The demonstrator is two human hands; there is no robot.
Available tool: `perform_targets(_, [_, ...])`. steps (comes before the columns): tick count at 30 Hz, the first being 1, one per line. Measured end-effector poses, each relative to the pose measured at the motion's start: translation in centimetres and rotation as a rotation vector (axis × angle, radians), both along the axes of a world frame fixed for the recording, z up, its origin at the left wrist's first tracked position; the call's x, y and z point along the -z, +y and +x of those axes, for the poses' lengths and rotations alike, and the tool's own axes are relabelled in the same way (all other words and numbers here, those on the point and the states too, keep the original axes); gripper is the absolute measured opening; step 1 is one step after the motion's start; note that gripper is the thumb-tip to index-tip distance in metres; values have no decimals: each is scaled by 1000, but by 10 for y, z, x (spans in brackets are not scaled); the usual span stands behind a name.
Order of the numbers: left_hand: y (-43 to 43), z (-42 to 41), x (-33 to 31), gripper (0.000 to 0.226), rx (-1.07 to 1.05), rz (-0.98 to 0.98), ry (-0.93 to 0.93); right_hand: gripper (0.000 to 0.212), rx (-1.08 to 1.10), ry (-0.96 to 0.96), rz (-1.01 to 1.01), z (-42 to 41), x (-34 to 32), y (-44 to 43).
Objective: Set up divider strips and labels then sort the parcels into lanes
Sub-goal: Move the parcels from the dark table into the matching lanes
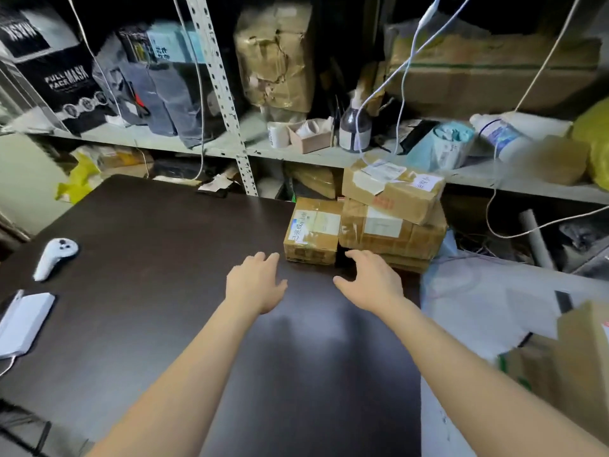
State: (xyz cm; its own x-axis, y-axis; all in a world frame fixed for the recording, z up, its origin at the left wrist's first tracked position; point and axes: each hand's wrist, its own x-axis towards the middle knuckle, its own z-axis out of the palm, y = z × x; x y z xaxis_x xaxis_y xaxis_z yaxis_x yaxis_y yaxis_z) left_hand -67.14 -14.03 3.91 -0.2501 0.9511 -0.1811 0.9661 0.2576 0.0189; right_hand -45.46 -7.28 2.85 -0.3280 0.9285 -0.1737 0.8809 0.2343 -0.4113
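Brown cardboard parcels stand at the far right of a dark table [148,291]. One small parcel [313,230] with a white label sits alone on the left. Beside it is a stack: a top parcel [392,189] on a wider parcel [392,234]. My left hand [255,283] hovers palm down just in front of the small parcel, fingers apart, holding nothing. My right hand [369,280] reaches toward the foot of the stack, fingers spread and empty. A small dark object lies between the parcels, partly hidden by my right hand.
A white controller [54,257] and a white flat box [23,321] lie at the table's left edge. Metal shelves [211,148] behind hold boxes, bags and bottles, with cables hanging down. White plastic sheeting [487,298] and cardboard boxes [573,357] crowd the right side.
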Motion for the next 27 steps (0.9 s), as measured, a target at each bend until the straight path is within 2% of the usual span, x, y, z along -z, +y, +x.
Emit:
perform_targets(4, [57,-36,46,68,-75,5,-282,76,226,176,-183,-48,48,29])
perform_targets(9, [125,-62,94,88,-160,-1,-735,62,569,459,-299,-95,82,56])
perform_targets(10, [136,-62,100,87,-184,-3,-831,66,635,527,-313,-100,87,62])
perform_targets(12, [151,-62,110,59,-162,2,-965,72,736,638,-328,-107,96,70])
perform_targets(13, [155,-61,113,45,-149,14,-1008,67,750,671,-325,-109,100,71])
perform_targets(15, [157,-63,117,37,-126,53,-1094,48,749,723,-320,-114,96,68])
perform_targets(19, [141,-70,114,33,-98,70,-1158,41,739,779,-312,-120,97,55])
perform_targets(27, [78,-84,77,32,-45,150,-1016,43,693,779,-291,-125,75,-4])
